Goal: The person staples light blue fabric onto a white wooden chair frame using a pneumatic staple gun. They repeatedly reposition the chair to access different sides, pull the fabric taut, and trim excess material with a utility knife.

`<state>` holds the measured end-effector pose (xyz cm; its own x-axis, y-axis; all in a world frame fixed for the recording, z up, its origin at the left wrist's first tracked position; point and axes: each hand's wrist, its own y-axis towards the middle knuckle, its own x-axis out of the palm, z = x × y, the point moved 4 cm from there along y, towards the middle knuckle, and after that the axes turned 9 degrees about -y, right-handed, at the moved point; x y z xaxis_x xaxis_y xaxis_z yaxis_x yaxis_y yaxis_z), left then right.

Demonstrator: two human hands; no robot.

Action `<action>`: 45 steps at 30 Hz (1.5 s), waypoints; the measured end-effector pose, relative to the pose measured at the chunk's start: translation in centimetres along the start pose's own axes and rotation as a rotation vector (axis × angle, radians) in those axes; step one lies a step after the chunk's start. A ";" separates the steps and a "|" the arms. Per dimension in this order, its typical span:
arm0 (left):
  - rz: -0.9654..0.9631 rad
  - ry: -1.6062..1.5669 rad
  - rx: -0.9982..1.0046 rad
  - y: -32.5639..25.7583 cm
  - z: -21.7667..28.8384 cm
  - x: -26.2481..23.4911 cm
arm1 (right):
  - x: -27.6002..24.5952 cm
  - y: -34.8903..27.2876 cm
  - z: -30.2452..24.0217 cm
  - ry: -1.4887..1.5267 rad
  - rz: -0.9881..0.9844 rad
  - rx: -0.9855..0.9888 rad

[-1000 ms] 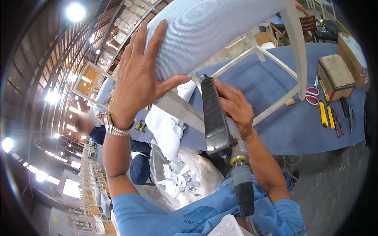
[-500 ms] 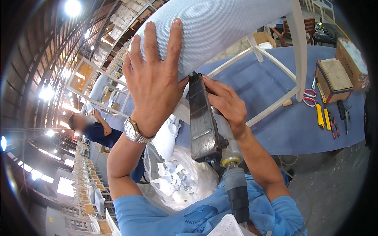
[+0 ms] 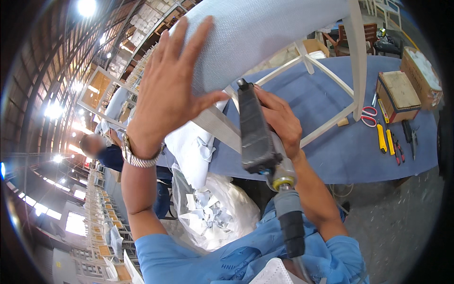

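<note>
A chair with a light blue-grey woven seat (image 3: 265, 35) and a pale wooden frame (image 3: 326, 130) lies tipped on the blue-covered table. My left hand (image 3: 172, 90), a metal watch (image 3: 137, 154) on its wrist, is at the left side of the seat, fingers spread and thumb stretched toward the seat's lower edge. A dark pneumatic staple gun (image 3: 255, 128) is gripped in my right hand (image 3: 281, 118), which is partly hidden behind it. The gun's nose points up, a little apart from the seat edge, and its air hose fitting (image 3: 289, 222) hangs toward me.
On the table's right lie red-handled scissors (image 3: 369, 117), yellow cutters (image 3: 381, 137), pliers (image 3: 414, 139) and cardboard boxes (image 3: 399, 97). A clear bag of fabric scraps (image 3: 236, 203) stands below the table edge. At left another person (image 3: 111, 156) works; rows of chairs (image 3: 101, 217) stand behind.
My left hand has lifted and shifted left, its thumb coming away from the seat edge. The staple gun has drawn back from the seat, moving slightly right with my right hand.
</note>
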<state>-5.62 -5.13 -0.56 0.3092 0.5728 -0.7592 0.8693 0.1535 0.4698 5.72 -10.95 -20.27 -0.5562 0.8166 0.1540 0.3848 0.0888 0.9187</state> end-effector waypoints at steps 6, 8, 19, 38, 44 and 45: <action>0.067 0.078 -0.069 -0.2 1.0 0.9 | -0.2 -0.3 -0.8 0.091 0.004 0.019; 0.085 0.127 -0.099 -0.5 1.5 1.0 | 0.1 -0.1 -1.1 0.120 -0.010 0.019; 0.119 0.196 -0.161 -0.9 2.2 1.6 | 1.1 0.6 -1.0 0.091 -0.051 -0.024; 0.162 0.212 -0.085 -0.9 2.2 1.8 | 1.3 1.0 -1.1 0.154 -0.051 -0.076; 0.037 0.176 -0.133 -0.9 2.4 1.5 | 0.8 0.9 -0.9 0.171 -0.068 -0.034; 0.001 0.157 -0.137 -0.7 2.7 1.1 | 0.2 0.6 -0.5 0.153 -0.079 -0.027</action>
<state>-4.87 -6.76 -2.98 0.2369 0.6901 -0.6839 0.8050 0.2547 0.5358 5.45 -10.97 -19.48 -0.6907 0.7109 0.1326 0.3163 0.1321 0.9394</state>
